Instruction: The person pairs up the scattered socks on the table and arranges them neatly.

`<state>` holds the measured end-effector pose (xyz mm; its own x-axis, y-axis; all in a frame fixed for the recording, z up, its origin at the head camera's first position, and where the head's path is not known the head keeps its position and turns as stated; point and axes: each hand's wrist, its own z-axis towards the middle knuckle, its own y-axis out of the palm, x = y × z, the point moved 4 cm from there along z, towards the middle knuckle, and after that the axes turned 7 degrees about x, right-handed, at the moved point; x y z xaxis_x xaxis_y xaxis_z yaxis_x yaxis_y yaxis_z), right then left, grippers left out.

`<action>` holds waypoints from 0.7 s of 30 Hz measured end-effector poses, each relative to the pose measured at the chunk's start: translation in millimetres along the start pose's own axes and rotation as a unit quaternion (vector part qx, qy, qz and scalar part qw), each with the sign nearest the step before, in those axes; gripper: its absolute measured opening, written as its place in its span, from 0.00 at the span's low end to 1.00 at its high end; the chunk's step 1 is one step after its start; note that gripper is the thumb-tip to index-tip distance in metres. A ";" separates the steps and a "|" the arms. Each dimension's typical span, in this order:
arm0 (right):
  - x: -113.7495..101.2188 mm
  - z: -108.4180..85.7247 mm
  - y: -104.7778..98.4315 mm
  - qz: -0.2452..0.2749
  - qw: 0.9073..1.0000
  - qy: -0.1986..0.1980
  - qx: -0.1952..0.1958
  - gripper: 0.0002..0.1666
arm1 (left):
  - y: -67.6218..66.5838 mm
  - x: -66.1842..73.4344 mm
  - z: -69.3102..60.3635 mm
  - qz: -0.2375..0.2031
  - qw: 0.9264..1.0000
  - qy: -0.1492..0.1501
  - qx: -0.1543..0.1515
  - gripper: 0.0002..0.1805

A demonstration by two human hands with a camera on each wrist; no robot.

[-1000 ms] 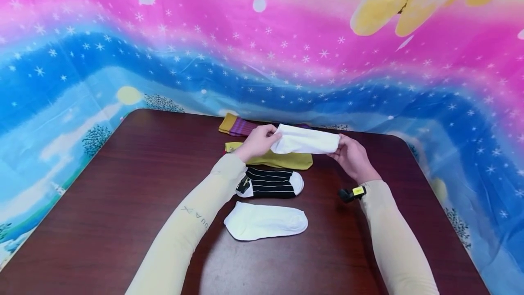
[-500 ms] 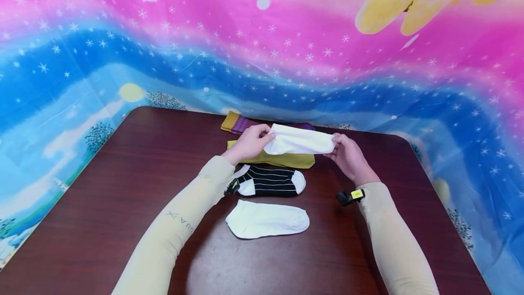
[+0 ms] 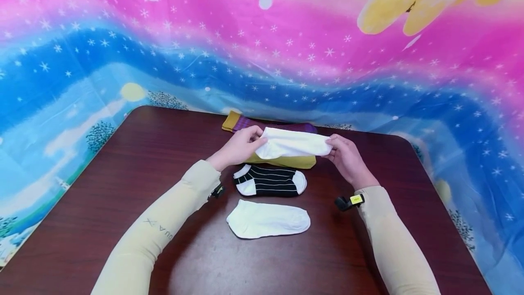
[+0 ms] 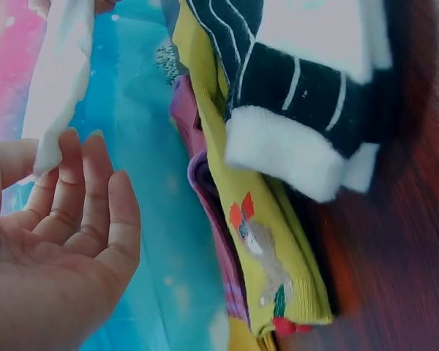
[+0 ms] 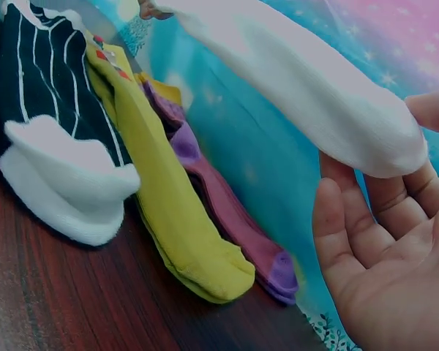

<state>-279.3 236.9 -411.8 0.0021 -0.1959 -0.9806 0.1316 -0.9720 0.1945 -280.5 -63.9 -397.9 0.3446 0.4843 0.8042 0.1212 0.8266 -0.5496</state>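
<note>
A white sock (image 3: 294,143) is stretched level between both hands, above the table. At its cuff end the left hand (image 3: 241,145) pinches it between thumb and fingers. The right hand (image 3: 347,158) pinches the toe end, which shows closely in the right wrist view as a rounded white sock toe (image 5: 388,142). Under and behind the held sock lies a mustard-yellow sock (image 3: 286,161), partly covered by it in the head view. Nearer the body is a black sock with white stripes (image 3: 274,181), then another white sock (image 3: 268,220) lying flat.
Farthest back lies a purple sock with a yellow cuff (image 3: 241,123), partly hidden. The dark wooden table (image 3: 123,185) meets a colourful patterned cloth (image 3: 229,58) along its back and sides. An animal motif (image 4: 260,245) marks the yellow sock near its cuff.
Both hands have shifted slightly left with the held white sock. The left forearm has swung left, uncovering the cuff of the black striped sock. The socks on the table lie as before.
</note>
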 end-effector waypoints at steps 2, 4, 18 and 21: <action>-0.4 -2.7 1.4 0.002 1.000 -0.004 -0.017 0.10 | -2.0 0.7 -3.7 -0.002 1.000 0.003 -0.005 0.10; -0.2 -5.4 3.0 0.004 0.999 -0.010 -0.032 0.07 | -3.9 1.4 -7.5 -0.002 1.000 0.006 -0.008 0.10; -0.8 -21.0 8.5 -0.038 0.998 -0.023 -0.044 0.04 | -13.3 5.3 -37.5 0.003 0.999 0.019 -0.033 0.08; -2.1 -25.3 9.0 -0.052 0.997 -0.023 -0.049 0.04 | -15.4 5.4 -44.3 -0.006 0.999 0.025 -0.039 0.07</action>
<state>-253.0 231.9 -408.6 -0.0617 -0.1027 -0.9928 0.2256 -0.9704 0.0864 -239.2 -86.8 -395.1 0.3884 0.4578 0.7997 0.1978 0.8062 -0.5576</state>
